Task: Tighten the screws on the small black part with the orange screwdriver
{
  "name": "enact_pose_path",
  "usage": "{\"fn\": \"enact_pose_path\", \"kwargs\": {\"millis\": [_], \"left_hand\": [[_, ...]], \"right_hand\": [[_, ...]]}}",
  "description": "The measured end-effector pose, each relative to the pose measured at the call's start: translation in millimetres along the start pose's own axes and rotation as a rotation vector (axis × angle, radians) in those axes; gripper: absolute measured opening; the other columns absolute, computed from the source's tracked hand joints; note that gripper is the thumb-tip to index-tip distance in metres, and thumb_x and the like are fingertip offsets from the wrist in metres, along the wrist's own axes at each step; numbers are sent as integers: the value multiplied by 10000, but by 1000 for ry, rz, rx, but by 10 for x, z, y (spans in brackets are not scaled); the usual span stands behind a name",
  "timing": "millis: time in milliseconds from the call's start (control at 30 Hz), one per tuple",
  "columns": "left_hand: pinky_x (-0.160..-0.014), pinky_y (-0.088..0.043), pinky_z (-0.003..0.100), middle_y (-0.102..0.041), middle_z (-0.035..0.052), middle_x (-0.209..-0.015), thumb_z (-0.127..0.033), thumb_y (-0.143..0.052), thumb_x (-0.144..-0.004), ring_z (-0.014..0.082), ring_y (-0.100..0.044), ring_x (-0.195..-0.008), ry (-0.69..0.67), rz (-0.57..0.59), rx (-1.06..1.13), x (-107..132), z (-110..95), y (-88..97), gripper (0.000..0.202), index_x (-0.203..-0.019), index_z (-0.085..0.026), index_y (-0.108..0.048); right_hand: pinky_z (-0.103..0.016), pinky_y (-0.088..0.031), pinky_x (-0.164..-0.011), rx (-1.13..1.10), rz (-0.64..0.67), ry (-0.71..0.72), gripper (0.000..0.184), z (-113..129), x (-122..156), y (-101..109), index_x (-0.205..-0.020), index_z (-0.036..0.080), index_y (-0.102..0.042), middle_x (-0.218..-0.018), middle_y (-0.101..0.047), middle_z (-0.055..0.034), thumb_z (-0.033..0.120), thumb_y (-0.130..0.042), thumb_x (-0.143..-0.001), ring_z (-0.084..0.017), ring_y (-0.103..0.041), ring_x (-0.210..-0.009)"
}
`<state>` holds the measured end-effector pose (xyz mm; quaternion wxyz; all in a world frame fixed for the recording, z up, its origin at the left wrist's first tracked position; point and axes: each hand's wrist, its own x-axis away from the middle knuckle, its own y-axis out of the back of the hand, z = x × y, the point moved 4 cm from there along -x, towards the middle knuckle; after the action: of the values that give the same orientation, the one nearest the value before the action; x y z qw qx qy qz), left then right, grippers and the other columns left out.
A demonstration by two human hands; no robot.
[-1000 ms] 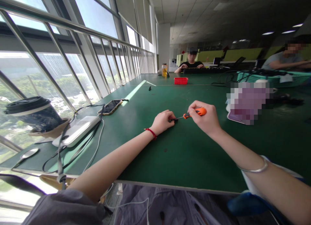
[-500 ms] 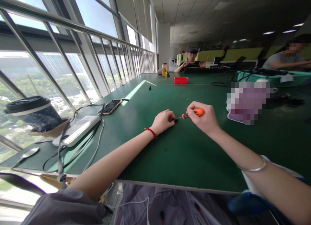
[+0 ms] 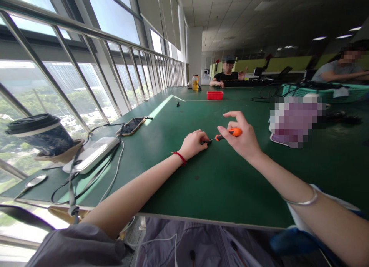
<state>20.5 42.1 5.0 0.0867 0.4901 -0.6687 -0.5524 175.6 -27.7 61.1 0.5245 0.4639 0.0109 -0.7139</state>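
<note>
My right hand [image 3: 243, 138] has the orange-and-black handle of a screwdriver [image 3: 236, 132] between thumb and curled fingers, while its index finger is lifted off and stretched out to the left. The thin shaft points left and its tip meets a small black part [image 3: 209, 141] at my left hand [image 3: 193, 145]. My left hand rests on the green table [image 3: 173, 186], fingers closed round that part, which is mostly hidden by them. I cannot make out what kind of part it is.
A phone [image 3: 131, 126], a white power bank [image 3: 93, 155] with cables, a spoon [image 3: 36, 180] and a lidded cup [image 3: 43, 134] lie left. Farther off are a small black piece [image 3: 178, 104], a red tray [image 3: 215, 95], a jar [image 3: 195, 83], a turquoise basket [image 3: 351, 92] and two people.
My right hand's fingers have loosened, and the index finger has opened away from the screwdriver handle. My left hand has stayed in place. The person opposite has lowered one hand to the table.
</note>
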Motion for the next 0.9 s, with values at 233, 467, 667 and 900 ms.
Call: {"fn": "enact_pose_path", "kwargs": {"millis": [233, 467, 667, 900], "left_hand": [[-632, -461, 230, -594, 10, -826, -150, -596, -685, 133, -573, -725, 6, -2, 11, 1, 2, 3, 117, -790, -177, -641], [-632, -467, 233, -595, 12, -824, -149, -601, -682, 134, -574, -720, 9, 2, 3, 4, -10, 9, 112, -781, -177, -644], [-641, -467, 230, -597, 11, -834, -151, -597, -687, 134, -576, -731, 14, 6, 1, -3, 4, -1, 116, -791, -181, -642], [-634, -464, 232, -596, 10, -821, -151, -604, -681, 135, -575, -724, 9, 2, 2, 4, -12, 14, 102, -774, -177, -639]], "right_hand": [[-257, -387, -546, -42, 22, 67, 331, 37, 13, 1, -1041, 212, -544, -655, -532, 37, 336, -593, -738, -119, -477, -526], [-262, -378, -545, 53, -44, 52, 389, 45, 5, 31, -1043, 215, -545, -621, -530, 34, 467, -591, -750, -145, -507, -545], [-254, -357, -529, 12, 49, 48, 212, 92, 11, 17, -791, 216, -593, -565, -535, 26, 419, -531, -796, -125, -481, -497], [-251, -374, -541, 24, -37, 59, 330, 52, 4, 32, -994, 216, -533, -626, -527, 40, 390, -605, -723, -137, -504, -549]]}}
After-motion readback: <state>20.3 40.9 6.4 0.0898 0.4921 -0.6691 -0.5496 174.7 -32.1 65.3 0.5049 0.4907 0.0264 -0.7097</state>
